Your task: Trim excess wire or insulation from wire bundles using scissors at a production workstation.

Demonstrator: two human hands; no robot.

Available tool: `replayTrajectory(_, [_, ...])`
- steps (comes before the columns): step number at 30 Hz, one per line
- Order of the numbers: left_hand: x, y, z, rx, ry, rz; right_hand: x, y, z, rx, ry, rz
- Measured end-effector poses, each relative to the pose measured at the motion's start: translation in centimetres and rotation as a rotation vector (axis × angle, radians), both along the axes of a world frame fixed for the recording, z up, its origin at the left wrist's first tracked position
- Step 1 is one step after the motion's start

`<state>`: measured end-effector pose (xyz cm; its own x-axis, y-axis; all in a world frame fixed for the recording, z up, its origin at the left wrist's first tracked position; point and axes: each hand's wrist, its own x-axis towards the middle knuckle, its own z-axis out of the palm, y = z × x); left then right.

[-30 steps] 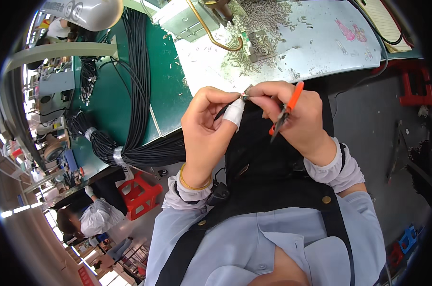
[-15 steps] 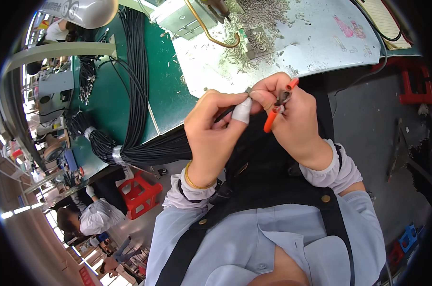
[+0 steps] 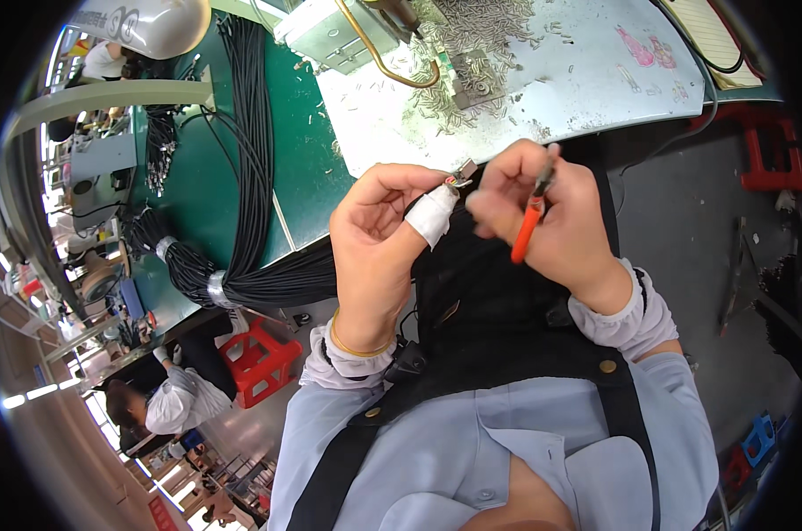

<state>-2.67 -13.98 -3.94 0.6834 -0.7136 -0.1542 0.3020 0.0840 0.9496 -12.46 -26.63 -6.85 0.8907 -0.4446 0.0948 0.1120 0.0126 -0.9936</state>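
My left hand (image 3: 374, 234) pinches the end of a black cable between thumb and forefinger; white tape wraps the thumb. Thin coloured wires (image 3: 455, 182) show bare at the cable's tip, running to a small metal connector (image 3: 467, 167). A little to the right, my right hand (image 3: 574, 226) is curled around hand pliers with orange-red handles (image 3: 528, 232). Their metal jaws are partly hidden by the fingers. The right thumb and forefinger are apart from the connector, and the thumb is blurred by motion.
A white board (image 3: 587, 102) on the green table carries many loose metal pieces (image 3: 485, 31) beside a bench machine (image 3: 335, 44). Bundled black cables (image 3: 252, 124) lie at the left. Red stools (image 3: 261, 358) stand on the floor. A co-worker (image 3: 184, 403) sits at the lower left.
My right hand has drawn away to the right from the cable end, and the pliers have turned in it. My left hand has shifted slightly left, and the wires and connector now show.
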Motion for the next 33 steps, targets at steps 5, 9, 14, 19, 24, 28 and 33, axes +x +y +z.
replayTrajectory(5, [-0.2,-0.2,-0.1,-0.049,-0.166,0.026,-0.7,0.4,0.0,-0.415,0.275,0.031])
replayTrajectory(9, [-0.2,-0.4,-0.1,-0.033,-0.241,0.021,-0.6,1.0,-0.2,-0.465,0.272,-0.039])
replayTrajectory(14, [0.7,-0.9,-0.1,0.057,-0.071,-0.016,-0.6,0.9,-1.2,-0.4,0.31,0.028])
replayTrajectory(19, [5.5,-2.6,-1.9,-0.017,0.351,-0.194,-0.4,-0.3,-1.5,0.063,0.325,0.047])
replayTrajectory(24, [7.0,-5.3,-2.1,0.032,0.277,-0.087,2.8,-2.8,-0.5,0.13,0.185,-0.222])
replayTrajectory(28, [7.8,-5.9,-1.5,0.129,0.25,-0.044,5.8,-4.9,-0.4,0.013,0.183,-0.231])
replayTrajectory(33, [9.0,-5.8,-1.6,0.136,0.263,-0.151,7.1,-5.4,-0.4,0.01,0.225,-0.109])
